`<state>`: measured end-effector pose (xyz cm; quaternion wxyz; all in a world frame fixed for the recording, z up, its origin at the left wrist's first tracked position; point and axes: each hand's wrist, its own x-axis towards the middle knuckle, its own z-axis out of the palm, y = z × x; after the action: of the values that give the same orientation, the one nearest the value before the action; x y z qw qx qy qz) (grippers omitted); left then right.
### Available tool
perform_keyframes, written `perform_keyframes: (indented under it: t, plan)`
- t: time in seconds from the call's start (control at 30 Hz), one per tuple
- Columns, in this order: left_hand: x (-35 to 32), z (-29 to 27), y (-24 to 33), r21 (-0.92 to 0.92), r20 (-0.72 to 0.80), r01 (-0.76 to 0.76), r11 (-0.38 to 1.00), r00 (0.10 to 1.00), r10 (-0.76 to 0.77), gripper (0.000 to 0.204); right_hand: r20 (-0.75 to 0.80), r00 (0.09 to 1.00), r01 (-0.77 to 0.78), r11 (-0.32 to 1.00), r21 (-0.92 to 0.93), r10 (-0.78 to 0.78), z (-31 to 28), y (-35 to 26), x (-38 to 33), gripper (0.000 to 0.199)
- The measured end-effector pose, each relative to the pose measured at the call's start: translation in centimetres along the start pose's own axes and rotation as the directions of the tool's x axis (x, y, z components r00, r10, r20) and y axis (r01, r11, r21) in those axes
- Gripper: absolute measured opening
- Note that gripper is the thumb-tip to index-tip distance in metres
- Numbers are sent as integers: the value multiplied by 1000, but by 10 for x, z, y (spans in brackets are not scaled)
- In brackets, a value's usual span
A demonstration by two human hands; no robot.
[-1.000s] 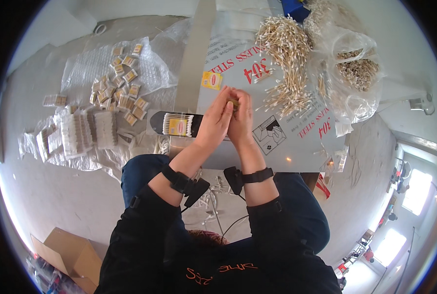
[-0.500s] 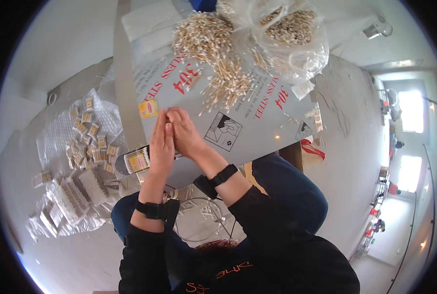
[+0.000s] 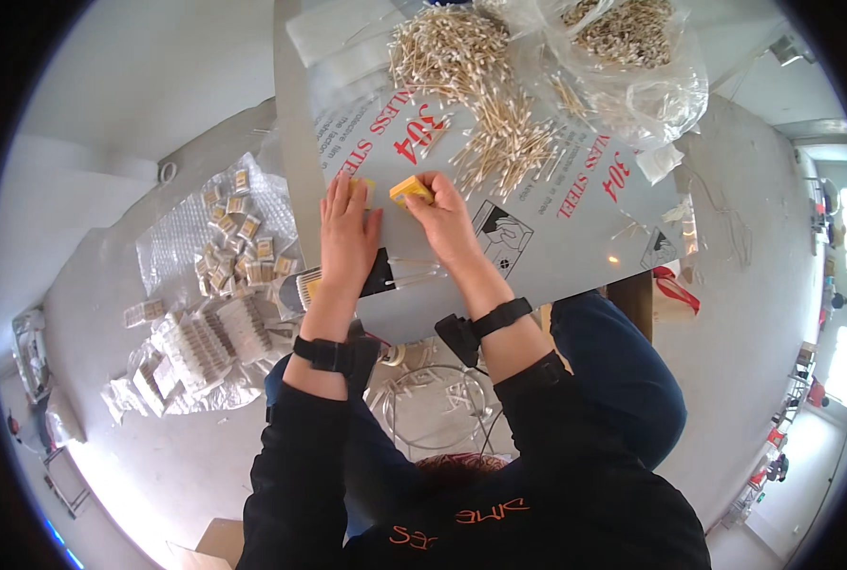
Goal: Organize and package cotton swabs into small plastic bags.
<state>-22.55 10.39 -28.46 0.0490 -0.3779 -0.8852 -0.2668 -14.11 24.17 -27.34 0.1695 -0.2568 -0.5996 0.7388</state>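
The right hand (image 3: 445,225) was closed in a pinch on a small yellow packet (image 3: 410,190), holding it just left of the swab heap's lower end. The left hand (image 3: 347,237) lay open, fingers straight and thumb a little apart, its fingertips partly over a yellow card (image 3: 368,187); whether it gripped the card could not be told.

Between the wrists a few loose swabs (image 3: 416,278) lay beside a black strip (image 3: 378,274). A pack of swabs (image 3: 306,285) showed on the other side of the left forearm, which partly hid it. Ahead of the right hand, the heap of cotton swabs (image 3: 456,57) spread across the film-covered tabletop (image 3: 566,252), with a clear bag of swabs (image 3: 675,90) at its far right; both stood in the way in that direction. Rightward, printed film stretched past the right forearm to the table's edge, near which thin scraps lay. The near edge ran over the person's knees. Beyond the left edge, small packed boxes (image 3: 247,228) lay on bubble wrap (image 3: 171,252).
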Motion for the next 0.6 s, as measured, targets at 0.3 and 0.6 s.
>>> perform_keyframes:
  t: [0.3,0.6]
  plan:
    - [20,-12,0,-59,-51,-24,998,998,21,34,68,992,-128,900,417,109,-2,1,6,22]
    - [16,-19,8,86,-77,181,980,982,-174,32,29,995,-102,972,212,98,-9,-8,7,19]
